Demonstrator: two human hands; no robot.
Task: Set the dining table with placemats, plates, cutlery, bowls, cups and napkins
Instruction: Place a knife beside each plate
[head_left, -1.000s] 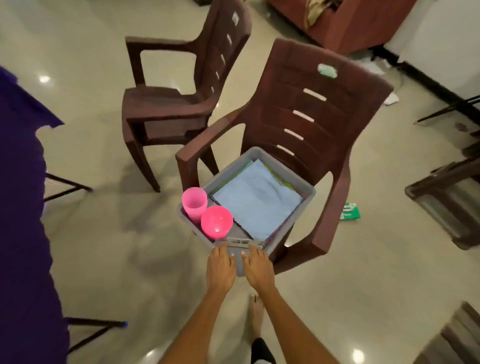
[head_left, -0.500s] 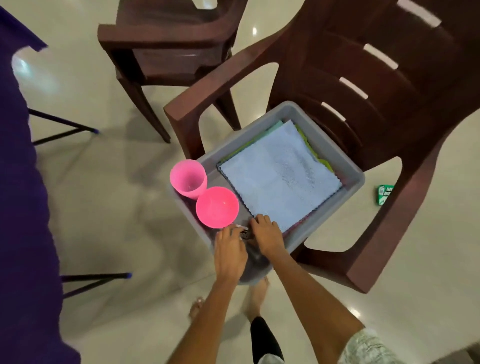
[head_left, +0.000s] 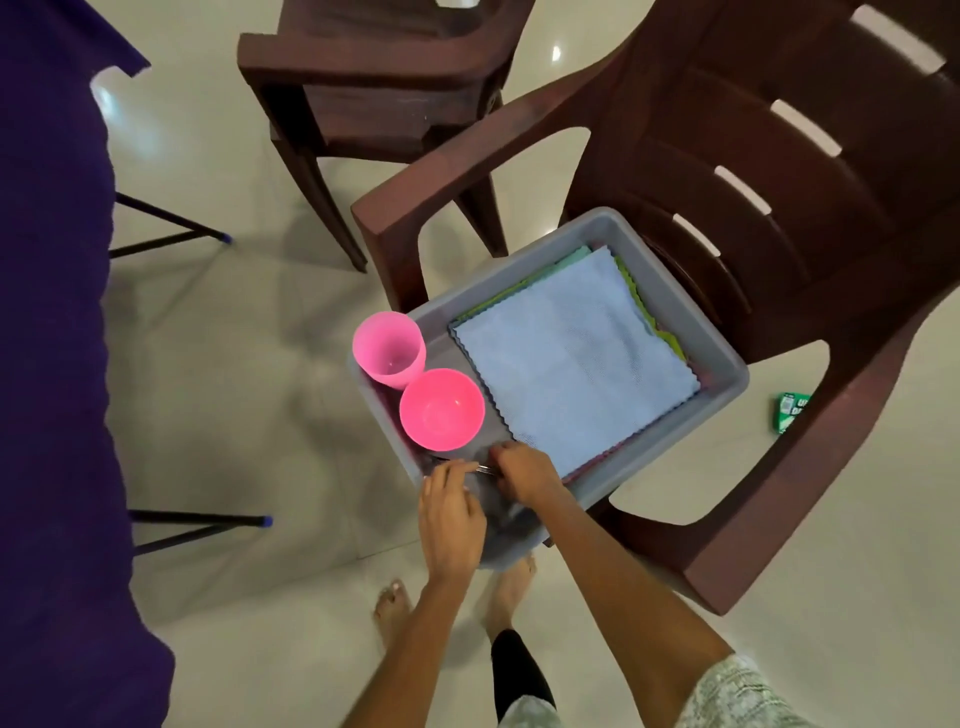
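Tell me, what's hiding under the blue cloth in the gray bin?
Under the blue cloth in the gray bin, green and pinkish cloth edges peek out. How many lie stacked there, and anything beneath them, is covered.

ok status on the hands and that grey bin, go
Both hands, left hand and right hand, at near corner of grey bin, pinching metal cutlery. Pink cup, pink bowl, blue cloth in bin. Nothing blocking.
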